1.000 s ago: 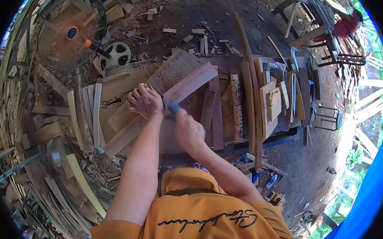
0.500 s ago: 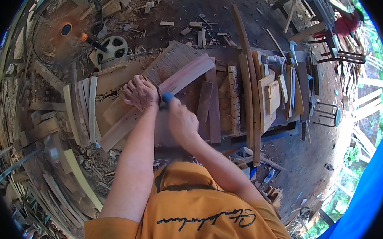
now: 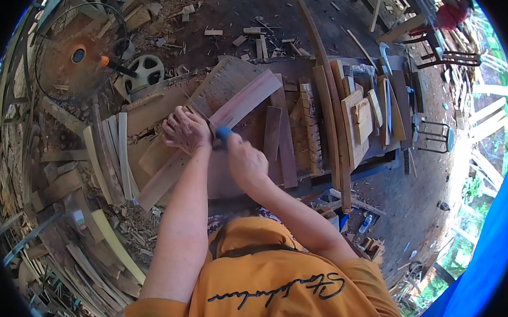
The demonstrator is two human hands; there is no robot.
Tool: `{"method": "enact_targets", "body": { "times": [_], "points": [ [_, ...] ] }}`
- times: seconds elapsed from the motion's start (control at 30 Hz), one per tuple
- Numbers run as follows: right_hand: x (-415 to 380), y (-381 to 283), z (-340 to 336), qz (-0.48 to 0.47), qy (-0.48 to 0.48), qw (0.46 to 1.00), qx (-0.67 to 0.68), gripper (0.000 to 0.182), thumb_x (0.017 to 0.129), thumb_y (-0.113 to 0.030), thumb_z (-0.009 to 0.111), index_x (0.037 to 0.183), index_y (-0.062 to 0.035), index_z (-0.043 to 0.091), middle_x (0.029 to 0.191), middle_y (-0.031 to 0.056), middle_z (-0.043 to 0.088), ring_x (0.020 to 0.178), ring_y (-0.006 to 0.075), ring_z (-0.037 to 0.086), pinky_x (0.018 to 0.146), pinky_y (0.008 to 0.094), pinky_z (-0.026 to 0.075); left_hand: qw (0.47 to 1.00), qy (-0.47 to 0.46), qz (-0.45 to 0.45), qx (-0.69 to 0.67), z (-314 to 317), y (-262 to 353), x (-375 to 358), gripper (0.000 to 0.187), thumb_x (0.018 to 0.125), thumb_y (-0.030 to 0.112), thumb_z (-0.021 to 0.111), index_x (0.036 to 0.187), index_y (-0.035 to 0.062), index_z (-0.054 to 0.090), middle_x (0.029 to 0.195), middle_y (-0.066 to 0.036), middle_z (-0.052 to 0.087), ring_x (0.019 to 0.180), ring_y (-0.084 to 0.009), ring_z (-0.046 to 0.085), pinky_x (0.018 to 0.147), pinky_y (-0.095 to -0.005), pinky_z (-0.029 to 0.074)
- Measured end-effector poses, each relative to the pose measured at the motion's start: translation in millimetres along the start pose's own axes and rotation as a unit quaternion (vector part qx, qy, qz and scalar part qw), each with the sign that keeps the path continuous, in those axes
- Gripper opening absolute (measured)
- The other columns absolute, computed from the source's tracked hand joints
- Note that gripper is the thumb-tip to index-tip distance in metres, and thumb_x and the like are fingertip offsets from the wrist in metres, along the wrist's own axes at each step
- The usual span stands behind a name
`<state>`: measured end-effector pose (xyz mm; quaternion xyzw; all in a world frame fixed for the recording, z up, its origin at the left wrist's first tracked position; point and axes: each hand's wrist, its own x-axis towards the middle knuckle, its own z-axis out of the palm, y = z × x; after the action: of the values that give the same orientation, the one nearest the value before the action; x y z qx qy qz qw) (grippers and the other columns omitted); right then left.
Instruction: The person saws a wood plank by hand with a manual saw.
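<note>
A long pale wooden board [image 3: 247, 99] lies slanting across the workbench [image 3: 221, 177], with a reddish tint along part of its upper half. Over its middle, my left hand [image 3: 187, 131] bears down with bent fingers reaching past the far edge; their tips are partly hidden. My right hand [image 3: 247, 161] is closed round the blue handle of a handsaw [image 3: 223, 134]. Its thin dark blade runs up and left across the board, close beside my left thumb. Under the board's upper part sits a wide, grooved grey plank [image 3: 226, 79].
Dark boards [image 3: 271, 133] lie right of the work, then a stack of planks [image 3: 354, 129]. A fan [image 3: 78, 54] stands at the upper left. Leaning strips [image 3: 122, 151] and scrap wood fill the left. Offcuts [image 3: 252, 30] litter the floor beyond. A red-clothed person [image 3: 452, 17] is far right.
The whole view has shifted slightly. Both hands stay at the same part of the board, and the saw has moved only a little, if at all.
</note>
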<state>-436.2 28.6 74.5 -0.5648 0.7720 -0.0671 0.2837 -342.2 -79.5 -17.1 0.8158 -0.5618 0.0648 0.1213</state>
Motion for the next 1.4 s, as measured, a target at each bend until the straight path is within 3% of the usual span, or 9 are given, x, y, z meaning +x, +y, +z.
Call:
{"method": "enact_targets", "body": {
  "times": [0.17,0.2,0.33,0.43,0.53,0.73,0.97,1.13,1.4],
  "points": [
    [-6,-2,2,-0.001,0.004,0.999,-0.036,0.027,0.087,-0.008,0.055,0.111,-0.0003,0.045,0.084,0.0188,0.067,0.073,0.0323,0.071,0.061,0.0385,0.057,0.999,-0.03,-0.011,-0.003,-8,3,1,0.022,0.089,0.029,0.049,0.108,0.0245,0.058,0.118,-0.002,0.06,0.123,-0.0258,0.045,0.099,-0.0518,0.031],
    [10,-10,10,-0.004,0.022,1.0,-0.019,0.02,0.089,-0.007,0.049,0.108,-0.0015,0.044,0.084,0.0219,0.066,0.073,0.0377,0.069,0.065,0.044,0.056,1.0,-0.029,-0.009,-0.004,-7,3,0,0.022,0.089,0.029,0.049,0.108,0.0245,0.058,0.118,-0.002,0.06,0.123,-0.0258,0.045,0.099,-0.0518,0.031],
    [7,-4,11,0.004,0.015,1.0,-0.016,0.02,0.089,-0.007,0.049,0.108,-0.0019,0.044,0.084,0.0216,0.066,0.073,0.0372,0.069,0.066,0.0455,0.056,1.0,-0.028,0.001,-0.013,-8,-1,0,0.023,0.09,0.03,0.048,0.11,0.0222,0.057,0.119,-0.003,0.058,0.124,-0.0269,0.043,0.1,-0.0533,0.03],
    [-22,15,-5,-0.007,-0.01,0.999,-0.034,0.025,0.089,-0.01,0.053,0.11,0.0001,0.045,0.084,0.0198,0.067,0.072,0.0331,0.071,0.06,0.0398,0.057,1.0,-0.009,-0.003,-0.014,-3,4,2,0.022,0.089,0.031,0.048,0.108,0.0238,0.058,0.119,-0.002,0.06,0.122,-0.0258,0.045,0.099,-0.0523,0.031],
    [-2,-3,6,0.017,-0.005,1.0,0.001,0.019,0.09,-0.009,0.048,0.107,-0.0025,0.045,0.08,0.0205,0.066,0.074,0.037,0.069,0.067,0.0458,0.055,1.0,-0.022,-0.004,0.0,-3,-1,0,0.024,0.09,0.031,0.047,0.109,0.0234,0.058,0.119,-0.002,0.059,0.122,-0.0258,0.045,0.099,-0.0523,0.03],
    [-19,12,4,0.002,0.017,0.999,-0.03,0.023,0.09,-0.011,0.053,0.109,-0.0001,0.046,0.08,0.0176,0.066,0.071,0.0324,0.071,0.06,0.0393,0.058,1.0,-0.025,0.004,-0.014,-7,3,1,0.025,0.09,0.031,0.047,0.111,0.0216,0.057,0.119,-0.004,0.058,0.123,-0.027,0.044,0.1,-0.0525,0.029],
    [23,-17,12,-0.01,0.029,0.998,-0.058,0.022,0.089,-0.01,0.053,0.109,-0.0006,0.046,0.08,0.017,0.066,0.072,0.0324,0.071,0.059,0.0405,0.058,0.999,-0.046,0.002,-0.007,-7,0,2,0.025,0.091,0.03,0.047,0.111,0.0205,0.057,0.118,-0.004,0.057,0.123,-0.0264,0.043,0.101,-0.0515,0.029],
    [-30,17,1,0.002,0.005,0.999,-0.048,0.024,0.089,-0.011,0.054,0.109,0.0,0.046,0.076,0.0164,0.065,0.069,0.0319,0.071,0.058,0.0398,0.058,0.999,-0.032,-0.002,-0.02,-10,7,2,0.024,0.091,0.029,0.046,0.111,0.0206,0.056,0.118,-0.004,0.057,0.123,-0.0267,0.043,0.101,-0.0526,0.029],
    [-5,4,11,-0.008,0.023,0.999,-0.043,0.025,0.089,-0.012,0.055,0.11,-0.0003,0.045,0.08,0.0174,0.065,0.07,0.0322,0.071,0.059,0.04,0.058,0.999,-0.032,-0.002,-0.014,-9,3,-1,0.024,0.091,0.031,0.045,0.111,0.0212,0.055,0.119,-0.004,0.056,0.123,-0.0267,0.042,0.099,-0.053,0.03]
  ]
}}
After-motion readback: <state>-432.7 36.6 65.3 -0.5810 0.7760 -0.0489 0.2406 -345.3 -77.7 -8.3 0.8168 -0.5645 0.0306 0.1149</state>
